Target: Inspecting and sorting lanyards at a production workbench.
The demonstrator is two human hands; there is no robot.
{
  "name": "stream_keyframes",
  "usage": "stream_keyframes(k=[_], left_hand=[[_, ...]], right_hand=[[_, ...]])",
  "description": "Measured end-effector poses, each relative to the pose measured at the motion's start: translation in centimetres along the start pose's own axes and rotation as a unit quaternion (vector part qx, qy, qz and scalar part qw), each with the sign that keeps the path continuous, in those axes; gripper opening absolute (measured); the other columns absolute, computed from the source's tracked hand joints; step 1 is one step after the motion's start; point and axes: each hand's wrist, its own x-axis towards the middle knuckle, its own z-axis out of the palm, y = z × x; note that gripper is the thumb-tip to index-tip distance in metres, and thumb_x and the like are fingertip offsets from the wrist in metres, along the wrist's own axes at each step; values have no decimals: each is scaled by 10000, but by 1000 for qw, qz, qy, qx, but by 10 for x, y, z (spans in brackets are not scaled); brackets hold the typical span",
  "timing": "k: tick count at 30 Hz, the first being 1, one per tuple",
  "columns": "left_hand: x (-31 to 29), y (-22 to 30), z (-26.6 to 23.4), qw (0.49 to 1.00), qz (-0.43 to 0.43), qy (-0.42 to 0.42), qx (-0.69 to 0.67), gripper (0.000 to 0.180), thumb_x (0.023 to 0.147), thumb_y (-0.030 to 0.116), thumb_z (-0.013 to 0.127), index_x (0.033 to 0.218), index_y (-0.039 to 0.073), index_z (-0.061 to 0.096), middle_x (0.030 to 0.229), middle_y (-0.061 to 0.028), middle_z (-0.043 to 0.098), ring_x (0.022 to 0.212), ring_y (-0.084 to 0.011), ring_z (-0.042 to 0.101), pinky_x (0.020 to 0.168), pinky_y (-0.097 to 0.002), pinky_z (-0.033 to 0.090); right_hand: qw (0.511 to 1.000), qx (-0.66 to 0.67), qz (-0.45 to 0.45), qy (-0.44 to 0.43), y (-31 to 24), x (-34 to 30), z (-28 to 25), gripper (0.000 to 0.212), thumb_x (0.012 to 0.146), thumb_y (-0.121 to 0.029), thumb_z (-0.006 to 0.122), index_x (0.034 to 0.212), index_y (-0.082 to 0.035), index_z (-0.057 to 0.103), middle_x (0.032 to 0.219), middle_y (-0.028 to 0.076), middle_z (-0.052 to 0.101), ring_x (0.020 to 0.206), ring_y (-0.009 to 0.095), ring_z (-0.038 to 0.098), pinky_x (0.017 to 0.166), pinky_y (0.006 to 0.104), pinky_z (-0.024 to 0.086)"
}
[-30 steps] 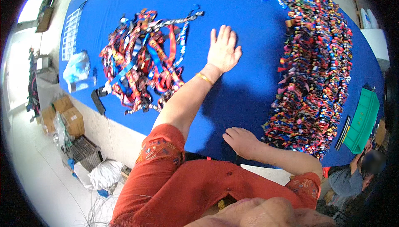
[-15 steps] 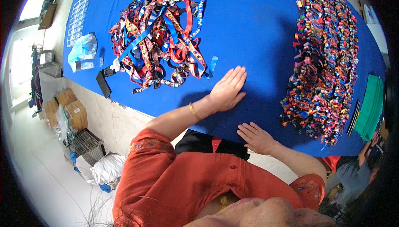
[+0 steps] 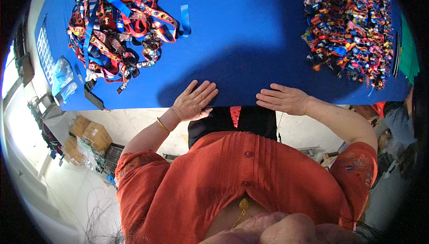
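The left hand [image 3: 194, 101] and right hand [image 3: 283, 100] are palm-down and empty at the near edge of the tabletop [image 3: 241, 29], fingers loosely spread. Tangled ribbons [image 3: 107, 43] lie ahead on the left, rows of small colourful pieces [image 3: 353, 29] on the right. This looks like a resting or smoothing step; taking a ribbon would call for reaching forward and left.

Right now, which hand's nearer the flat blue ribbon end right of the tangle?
Left. In view, the left hand is below the ribbon end; the right hand is farther, down and right of it.
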Motion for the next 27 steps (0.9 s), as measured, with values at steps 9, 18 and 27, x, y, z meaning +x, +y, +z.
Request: stream_keyframes(k=[9, 18, 27], left_hand=[[-6, -1, 16, 981, 31, -7, 192, 586, 918, 266, 483, 1481, 134, 383, 1549, -81, 357, 1452, -273, 295, 1187, -512, 180], [-6, 10, 24, 974, 35, 35, 220, 533, 893, 203, 509, 1407, 69, 466, 1501, -140, 408, 1405, -331, 360, 1145, -549, 274], [-5, 21, 28, 952, -11, 100, 289, 607, 892, 132, 460, 1475, 15, 335, 1522, -175, 373, 1408, -321, 372, 1167, -491, 287]], right_hand=[[998, -15, -1, 59, -3, 1, 8, 564, 899, -158, 462, 1457, -106, 397, 1523, 54, 379, 1409, 209, 351, 1201, 428, 217], [997, -62, -4, 53, -8, 2, -3, 474, 912, -208, 492, 1380, -134, 508, 1468, 49, 453, 1384, 214, 395, 1191, 476, 213], [992, -98, 36, 69, -22, 4, 7, 514, 872, -126, 516, 1385, -121, 491, 1454, 80, 471, 1386, 253, 400, 1189, 484, 225]])
